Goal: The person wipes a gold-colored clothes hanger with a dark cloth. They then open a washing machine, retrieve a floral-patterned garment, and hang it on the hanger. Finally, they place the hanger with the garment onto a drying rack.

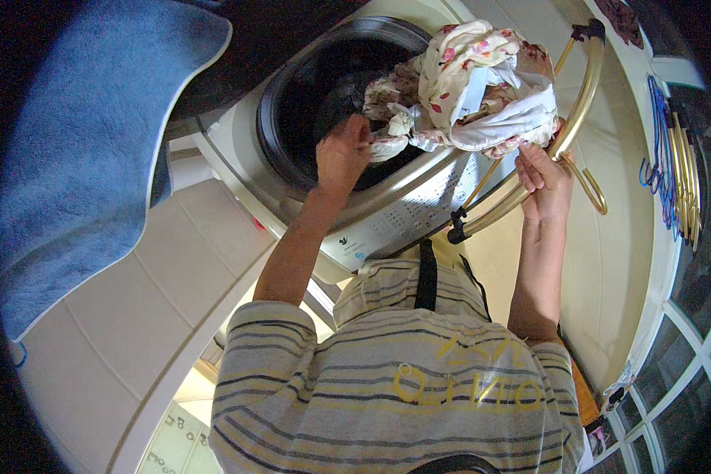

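Note:
A bunched white garment with a floral print [456,101] hangs over the right side of the open drum of a top-loading washing machine [308,112]. My left hand [343,151] is closed on a knotted, gathered end of it above the drum. With my right hand [542,172] I hold both the garment's lower right edge and a wide gold-coloured clothes hanger [509,198] with black end pieces. The hanger's hook [589,183] points to the right, past my wrist. Part of the hanger is hidden behind the cloth.
A blue towel [101,154] hangs at the left, before a tiled wall. Blue and gold-coloured hangers [678,172] hang at the right by a window with a white frame [681,338]. The washer's control panel [409,216] faces me, close to my body.

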A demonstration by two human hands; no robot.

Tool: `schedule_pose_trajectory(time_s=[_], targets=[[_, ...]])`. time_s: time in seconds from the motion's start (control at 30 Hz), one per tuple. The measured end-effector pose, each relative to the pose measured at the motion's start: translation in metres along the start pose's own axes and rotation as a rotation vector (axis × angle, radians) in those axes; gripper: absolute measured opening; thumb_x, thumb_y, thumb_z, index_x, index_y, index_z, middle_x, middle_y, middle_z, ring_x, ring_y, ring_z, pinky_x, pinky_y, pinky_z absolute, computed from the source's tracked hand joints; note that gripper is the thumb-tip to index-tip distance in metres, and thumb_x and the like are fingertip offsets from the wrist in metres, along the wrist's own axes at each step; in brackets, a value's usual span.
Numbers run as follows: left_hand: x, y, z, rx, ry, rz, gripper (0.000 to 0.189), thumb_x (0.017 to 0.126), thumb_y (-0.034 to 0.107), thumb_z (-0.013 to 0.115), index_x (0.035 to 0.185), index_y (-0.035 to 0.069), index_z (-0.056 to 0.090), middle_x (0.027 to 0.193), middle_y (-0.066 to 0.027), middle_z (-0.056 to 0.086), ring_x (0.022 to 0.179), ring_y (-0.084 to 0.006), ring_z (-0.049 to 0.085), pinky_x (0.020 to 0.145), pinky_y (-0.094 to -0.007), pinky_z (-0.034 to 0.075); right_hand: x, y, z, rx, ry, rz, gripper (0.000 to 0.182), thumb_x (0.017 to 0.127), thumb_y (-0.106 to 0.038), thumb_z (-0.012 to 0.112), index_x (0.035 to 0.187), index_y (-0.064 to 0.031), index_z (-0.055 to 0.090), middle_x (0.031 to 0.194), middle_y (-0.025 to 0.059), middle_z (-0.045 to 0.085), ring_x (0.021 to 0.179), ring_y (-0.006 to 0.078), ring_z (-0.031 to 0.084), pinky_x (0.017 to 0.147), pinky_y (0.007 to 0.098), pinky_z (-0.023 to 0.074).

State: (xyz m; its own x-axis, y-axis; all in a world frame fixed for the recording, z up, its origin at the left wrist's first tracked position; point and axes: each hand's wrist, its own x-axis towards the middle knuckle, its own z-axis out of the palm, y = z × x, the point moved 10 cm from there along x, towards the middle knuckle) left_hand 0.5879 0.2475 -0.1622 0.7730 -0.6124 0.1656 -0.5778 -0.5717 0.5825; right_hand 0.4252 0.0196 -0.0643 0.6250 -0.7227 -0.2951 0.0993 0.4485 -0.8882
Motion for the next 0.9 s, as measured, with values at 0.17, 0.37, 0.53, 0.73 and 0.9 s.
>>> schedule_pose_trajectory(time_s=[0.17,0.37,0.53,0.73,0.9], targets=[[-0.020,0.018,0.035,-0.121,-0.295,0.075,0.027,0.078,0.027,0.067,0.094,0.007,0.056,0.073,-0.0098,0.062,0.063,-0.0262,0.061,0.058,-0.0368,0.049,0.005,0.001,0.005,0.026,-0.038,0.014,0.039,0.072,0.011,0.062,0.102,-0.0063,0.045,0.068,0.0025,0.052,0.037,0.0039,0.034,0.033,0.0174,0.0263],[0.003,0.009,0.062,-0.475,-0.187,-0.277,0.041,0.079,0.040,0.066,0.098,0.004,0.060,0.066,-0.0116,0.062,0.063,-0.0209,0.063,0.060,-0.0331,0.050,-0.002,0.004,0.021,0.031,-0.077,0.020,0.039,0.072,0.011,0.062,0.103,-0.0062,0.045,0.068,0.0021,0.052,0.037,0.0043,0.035,0.034,0.0179,0.0281],[0.019,0.033,0.059,-0.521,-0.042,0.013,0.025,0.077,0.017,0.071,0.090,0.000,0.058,0.075,-0.0091,0.062,0.063,-0.0148,0.062,0.056,-0.0269,0.050,-0.001,0.000,0.017,0.026,-0.091,0.012,0.038,0.073,0.010,0.061,0.103,-0.0054,0.045,0.065,0.0019,0.052,0.038,0.0048,0.036,0.034,0.0177,0.0286],[0.014,-0.013,0.023,-1.021,0.057,-0.296,0.009,0.080,-0.003,0.062,0.087,0.000,0.058,0.078,-0.0069,0.062,0.065,-0.0102,0.058,0.059,-0.0236,0.050,0.010,0.010,0.002,-0.003,-0.012,0.007,0.037,0.074,0.008,0.063,0.102,-0.0066,0.043,0.064,0.0016,0.051,0.040,0.0050,0.036,0.036,0.0189,0.0284],[0.005,0.029,-0.072,-0.600,0.186,0.099,0.012,0.073,-0.009,0.061,0.078,0.001,0.058,0.080,-0.0058,0.062,0.077,-0.0175,0.061,0.070,-0.0287,0.049,0.015,-0.013,0.007,0.034,-0.001,-0.070,0.034,0.076,0.004,0.064,0.102,-0.0078,0.046,0.067,0.0003,0.051,0.040,0.0039,0.034,0.037,0.0171,0.0280]])
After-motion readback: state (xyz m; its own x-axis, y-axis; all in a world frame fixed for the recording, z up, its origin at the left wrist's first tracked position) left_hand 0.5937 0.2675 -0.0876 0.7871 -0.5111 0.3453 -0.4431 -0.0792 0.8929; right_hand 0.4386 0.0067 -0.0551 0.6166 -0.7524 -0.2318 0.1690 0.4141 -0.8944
